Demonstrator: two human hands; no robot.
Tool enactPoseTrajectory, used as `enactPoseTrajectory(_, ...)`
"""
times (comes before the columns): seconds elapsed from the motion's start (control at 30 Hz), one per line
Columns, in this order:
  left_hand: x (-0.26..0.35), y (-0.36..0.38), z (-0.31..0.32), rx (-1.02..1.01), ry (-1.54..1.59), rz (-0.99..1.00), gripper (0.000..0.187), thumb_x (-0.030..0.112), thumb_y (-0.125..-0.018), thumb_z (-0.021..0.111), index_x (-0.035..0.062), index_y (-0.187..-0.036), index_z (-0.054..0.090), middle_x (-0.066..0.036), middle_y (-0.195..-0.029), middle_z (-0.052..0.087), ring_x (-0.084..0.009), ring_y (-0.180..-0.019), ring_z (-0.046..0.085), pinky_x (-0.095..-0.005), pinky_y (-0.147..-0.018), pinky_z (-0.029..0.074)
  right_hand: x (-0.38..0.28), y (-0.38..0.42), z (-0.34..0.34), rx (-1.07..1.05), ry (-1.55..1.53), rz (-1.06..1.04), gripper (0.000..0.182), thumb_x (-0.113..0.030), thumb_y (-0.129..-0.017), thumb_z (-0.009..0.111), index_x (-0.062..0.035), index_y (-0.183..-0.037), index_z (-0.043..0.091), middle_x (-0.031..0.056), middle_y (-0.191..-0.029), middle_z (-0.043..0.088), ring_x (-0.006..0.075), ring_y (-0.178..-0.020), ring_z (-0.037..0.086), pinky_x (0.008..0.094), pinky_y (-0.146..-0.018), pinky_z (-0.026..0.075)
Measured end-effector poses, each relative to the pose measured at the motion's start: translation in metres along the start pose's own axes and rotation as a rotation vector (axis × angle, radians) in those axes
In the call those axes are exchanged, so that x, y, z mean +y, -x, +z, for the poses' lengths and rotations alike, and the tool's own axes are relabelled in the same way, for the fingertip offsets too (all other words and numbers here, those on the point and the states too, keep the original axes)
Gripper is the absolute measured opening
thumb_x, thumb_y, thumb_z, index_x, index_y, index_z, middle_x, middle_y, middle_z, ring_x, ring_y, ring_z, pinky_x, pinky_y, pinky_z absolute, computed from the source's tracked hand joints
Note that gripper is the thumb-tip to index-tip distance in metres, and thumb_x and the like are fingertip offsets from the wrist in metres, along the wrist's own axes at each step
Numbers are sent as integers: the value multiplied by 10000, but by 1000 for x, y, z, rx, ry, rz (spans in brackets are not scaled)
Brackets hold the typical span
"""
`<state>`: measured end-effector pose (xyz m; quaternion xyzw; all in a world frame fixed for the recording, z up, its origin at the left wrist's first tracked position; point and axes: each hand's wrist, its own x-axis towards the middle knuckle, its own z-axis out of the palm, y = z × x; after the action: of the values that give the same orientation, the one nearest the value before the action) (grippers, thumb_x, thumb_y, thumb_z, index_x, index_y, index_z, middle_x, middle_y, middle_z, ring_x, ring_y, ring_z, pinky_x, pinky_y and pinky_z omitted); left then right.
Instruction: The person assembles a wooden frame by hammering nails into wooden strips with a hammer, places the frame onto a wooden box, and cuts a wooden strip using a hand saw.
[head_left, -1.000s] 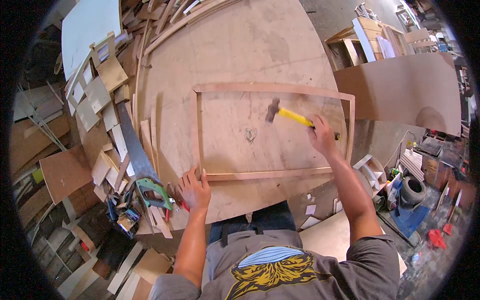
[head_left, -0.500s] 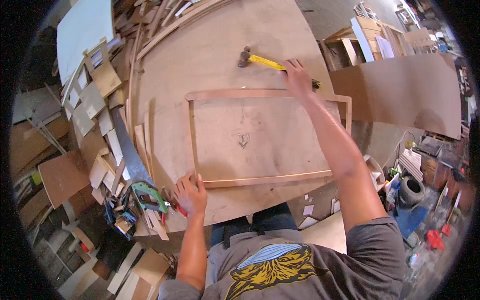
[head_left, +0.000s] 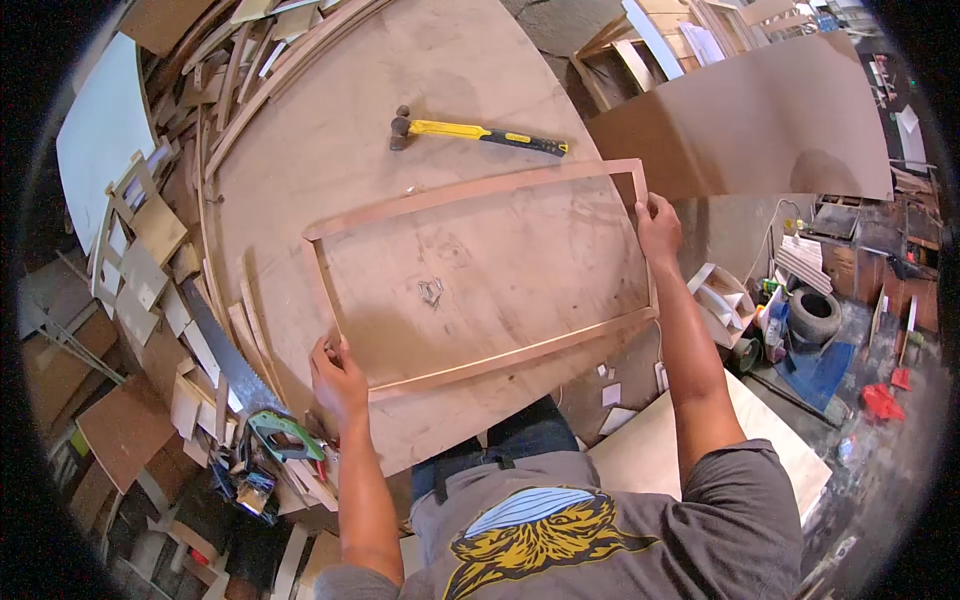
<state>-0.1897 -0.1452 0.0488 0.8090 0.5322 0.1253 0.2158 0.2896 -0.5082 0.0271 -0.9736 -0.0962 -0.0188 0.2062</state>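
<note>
A rectangular wooden frame lies between my two hands over the plywood tabletop. My left hand is closed round its near left corner. On the opposite end, my right hand grips the short right side, fingers curled over the wood. Beyond the far rail rests a hammer with a yellow and black handle, its head to the left. Inside the frame's outline, a small pile of nails sits on the tabletop.
A handsaw with a green handle lies at the left edge, near stacked wood offcuts. Long strips run along the far left. A large brown board stands at the right. On the floor is a tire.
My right hand has let go of the hammer, leaving it on the table, and now holds the frame's right side. The frame has tilted, its right end higher in view.
</note>
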Motion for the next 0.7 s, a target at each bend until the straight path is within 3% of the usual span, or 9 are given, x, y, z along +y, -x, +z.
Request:
enactPoseTrajectory(0.3, -18, 28, -17, -76, -66, -117, 365, 304, -996, 709, 56, -1254, 636, -119, -893, 644, -323, -790, 643, -462, -695, 517, -19, 9, 1, -51, -111, -6, 320, -121, -911, 752, -42, -1221, 746, 146, -1092, 751, 261, -972, 729, 383, -903, 561)
enactPoseTrajectory(0.47, -41, 57, -24, -103, -96, -161, 310, 347, -969, 727, 80, -1109, 655, -106, -813, 668, -343, -781, 661, -490, -707, 509, -28, 19, -3, -126, -131, -37, 338, -108, -924, 725, -32, -1253, 734, 130, -1129, 761, 229, -1011, 730, 372, -933, 558)
enactPoseTrajectory(0.53, -47, 64, -30, -97, -114, -151, 288, 361, -963, 729, 90, -1030, 657, -106, -786, 676, -348, -781, 667, -501, -716, 505, -37, 23, -10, -221, -244, 44, 342, -104, -935, 712, -29, -1269, 729, 122, -1158, 766, 220, -1042, 726, 365, -955, 554)
enactPoseTrajectory(0.6, -48, 66, -32, -73, -139, -100, 283, 371, -962, 727, 98, -955, 652, -107, -769, 684, -351, -782, 671, -510, -725, 500, -19, 21, -1, -204, -187, 3, 350, -110, -936, 727, -35, -1278, 728, 116, -1162, 769, 220, -1053, 723, 362, -959, 551)
enactPoseTrajectory(0.7, -54, 68, -34, -14, -194, -42, 274, 358, -966, 725, 101, -910, 647, -96, -750, 682, -349, -763, 663, -503, -728, 498, 5, 12, 13, -205, -191, -97, 408, -115, -876, 767, -22, -1272, 725, 169, -1166, 755, 299, -1044, 725, 374, -951, 558)
